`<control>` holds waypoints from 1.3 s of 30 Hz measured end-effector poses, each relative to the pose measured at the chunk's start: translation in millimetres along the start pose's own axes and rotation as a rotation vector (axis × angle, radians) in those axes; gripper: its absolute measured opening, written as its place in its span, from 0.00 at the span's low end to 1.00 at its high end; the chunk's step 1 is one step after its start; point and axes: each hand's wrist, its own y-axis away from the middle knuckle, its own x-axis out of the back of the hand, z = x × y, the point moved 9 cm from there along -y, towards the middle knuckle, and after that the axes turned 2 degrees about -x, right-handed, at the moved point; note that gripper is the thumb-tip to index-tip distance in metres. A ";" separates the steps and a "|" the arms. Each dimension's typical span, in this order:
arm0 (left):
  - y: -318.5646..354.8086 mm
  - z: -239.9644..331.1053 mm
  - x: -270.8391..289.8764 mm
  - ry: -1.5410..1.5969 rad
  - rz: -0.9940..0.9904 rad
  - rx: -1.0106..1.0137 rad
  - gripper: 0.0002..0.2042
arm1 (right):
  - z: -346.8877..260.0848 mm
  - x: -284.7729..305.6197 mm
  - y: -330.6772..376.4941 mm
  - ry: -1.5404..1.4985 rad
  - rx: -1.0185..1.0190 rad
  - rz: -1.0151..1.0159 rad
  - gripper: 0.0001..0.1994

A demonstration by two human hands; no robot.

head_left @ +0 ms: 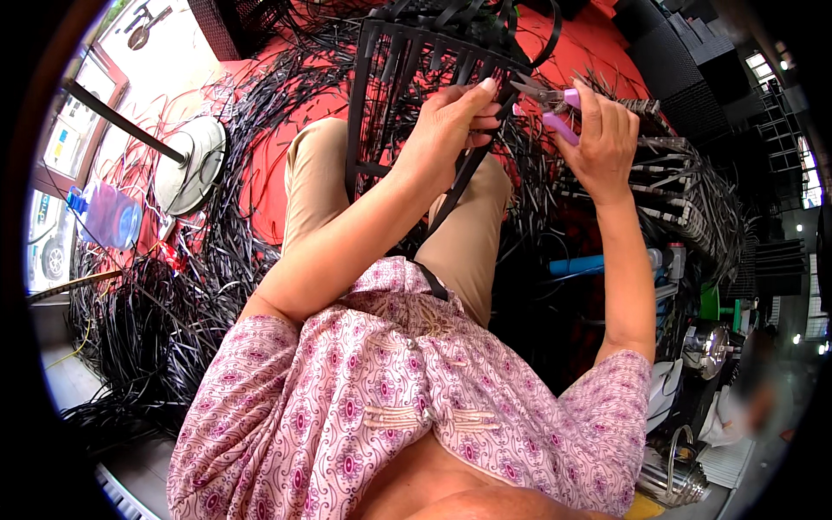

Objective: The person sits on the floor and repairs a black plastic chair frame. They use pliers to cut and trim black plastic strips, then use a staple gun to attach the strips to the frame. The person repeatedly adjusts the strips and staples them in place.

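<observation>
Black frame (401, 65) up btwn the beige-trousered knees (314, 169), snips (548, 97) right alongside!

And we're looking straight down over the lap — slatted frame out in front, top end well fwd, lower end btwn the legs, loose bands (446, 15) crossing and curling off the top. L hand (452, 120) reaches across to the frame's R side, thumb up, fingers bent and close together; whether they pinch a strip there, can't tell from this angle. R hand (604, 134) has the snips, fingers wrapped round the lilac handles, blades pointing L, tips just beside the L thumb. Contact btwn blades and frame? Too tight to call!

Round the pitch now: red floor (589, 39) w/ a huge tangle of black strips (147, 329) down the L side, more of it spreading beyond the knees. Also L, a round grey base (192, 169) w/ a dark pole, and nr it a clear bluish container (114, 218). Over on the R — a stack of banded pieces (663, 178), strip ends trailing, then a blue tube (576, 264) below, and a shiny metal vessel (676, 478) low at the rim. Dark woven pieces (672, 74) pile up top R. Pink-and-purple patterned shirt (321, 407) fills the bottom.
</observation>
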 end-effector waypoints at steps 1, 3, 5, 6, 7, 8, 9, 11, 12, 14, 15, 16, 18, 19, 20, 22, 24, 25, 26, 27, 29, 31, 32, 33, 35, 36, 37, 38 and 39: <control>-1.7 2.5 1.2 -0.028 -0.020 -0.026 0.17 | -1.2 3.5 -2.1 0.018 -0.005 0.009 0.33; -2.6 5.6 1.8 -0.032 -0.038 -0.052 0.16 | -6.3 7.3 -6.0 0.049 -0.001 0.021 0.33; -2.4 7.7 1.1 0.013 -0.037 -0.047 0.15 | -13.0 8.9 -9.6 0.077 0.011 0.026 0.33; -1.6 7.3 -1.4 0.081 -0.051 -0.026 0.14 | -14.8 11.0 -11.9 0.083 0.019 0.056 0.32; -0.4 7.1 -4.3 0.148 -0.065 -0.006 0.13 | -15.8 11.9 -14.9 0.090 0.028 0.086 0.32; 0.8 7.4 -7.7 0.217 -0.078 0.016 0.12 | -17.1 12.7 -17.2 0.096 0.037 0.114 0.31; 1.2 10.5 -11.5 0.245 -0.088 0.028 0.11 | -18.4 11.4 -19.1 0.100 0.046 0.113 0.31; 1.9 18.8 -20.0 0.301 -0.107 0.049 0.10 | -21.8 9.7 -22.9 0.108 0.065 0.112 0.30; 2.7 20.3 -21.9 0.304 -0.107 0.051 0.10 | -24.7 9.9 -25.7 0.113 0.069 0.113 0.28; 5.3 21.2 -24.1 0.308 -0.106 0.057 0.10 | -30.5 10.3 -31.4 0.120 0.077 0.114 0.25; 5.0 20.6 -22.8 0.314 -0.102 0.058 0.09 | -31.4 8.4 -33.6 0.147 0.083 0.118 0.23; 4.5 19.5 -20.8 0.319 -0.099 0.059 0.09 | -31.3 5.1 -36.6 0.173 0.088 0.122 0.22; 4.2 18.4 -19.2 0.336 -0.093 0.070 0.09 | -32.1 0.4 -39.2 0.235 0.090 0.085 0.21; 4.3 18.5 -19.3 0.345 -0.093 0.079 0.09 | -32.5 -0.5 -39.4 0.270 0.084 0.046 0.23; 4.5 18.1 -19.2 0.353 -0.092 0.089 0.09 | -32.2 -2.5 -39.9 0.305 0.077 0.006 0.25; 4.9 17.2 -19.2 0.357 -0.100 0.094 0.09 | -32.6 -1.7 -42.1 0.320 0.112 -0.002 0.18; 3.9 15.5 -16.2 0.351 -0.104 0.096 0.09 | -31.6 -0.9 -45.9 0.293 0.162 -0.006 0.14; 1.7 14.2 -13.2 0.343 -0.107 0.096 0.09 | -29.0 -1.0 -49.7 0.261 0.194 -0.006 0.14; 1.1 12.5 -12.1 0.337 -0.113 0.100 0.09 | -28.0 -1.1 -50.8 0.233 0.224 -0.010 0.13; 1.1 10.5 -11.5 0.333 -0.109 0.106 0.10 | -28.0 0.5 -49.9 0.188 0.230 0.017 0.12; 1.5 7.7 -9.8 0.323 -0.099 0.116 0.10 | -27.2 -0.5 -47.2 0.153 0.209 0.002 0.12; 0.7 7.7 -6.8 0.292 -0.113 0.079 0.10 | -27.3 -1.7 -44.6 0.134 0.192 -0.007 0.12; 0.2 9.1 -6.4 0.273 -0.123 0.060 0.10 | -26.9 -1.7 -43.1 0.134 0.182 -0.009 0.12; -0.4 10.5 -7.2 0.285 -0.123 0.057 0.10 | -26.7 -2.0 -41.7 0.135 0.173 -0.010 0.12; -1.6 14.4 -11.4 0.314 -0.126 0.047 0.10 | -27.0 -5.4 -41.2 0.141 0.173 0.023 0.12; -1.0 13.6 -11.4 0.318 -0.115 0.049 0.10 | -27.1 -5.3 -42.3 0.146 0.174 0.040 0.12; 0.0 11.8 -11.1 0.323 -0.105 0.050 0.10 | -28.3 -3.4 -44.5 0.155 0.174 0.047 0.12; 0.8 10.3 -10.1 0.328 -0.094 0.056 0.10 | -31.2 -1.6 -47.3 0.163 0.172 0.050 0.12; 1.2 10.8 -10.7 0.327 -0.096 0.055 0.10 | -32.9 0.2 -49.3 0.170 0.171 0.054 0.12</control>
